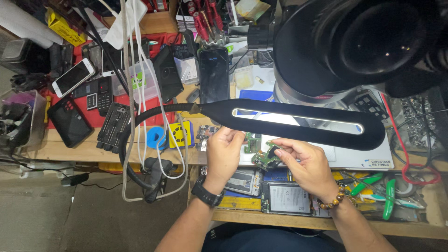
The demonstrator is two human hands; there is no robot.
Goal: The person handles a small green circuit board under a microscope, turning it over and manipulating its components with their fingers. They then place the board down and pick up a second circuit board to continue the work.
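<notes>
Cluttered wooden workbench (65, 150), phones and tools spread across it. Left hand (224, 151): fingers curled, pinching the left edge of a small green circuit board (264, 156). Right hand (303, 161): thumb and forefinger closed on the same board's right side. Board held above an opened phone (285, 198), just under a black lamp arm (298, 122). White phone (73, 77) lies far left; green-handled pliers (388, 198) lie right.

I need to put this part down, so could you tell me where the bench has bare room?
Little is free: a wood strip left of the blue tape roll, below the black tablet, and the white mat corner right of the right hand. Crowded elsewhere: phones, cables, and tools beside the opened phone.
</notes>
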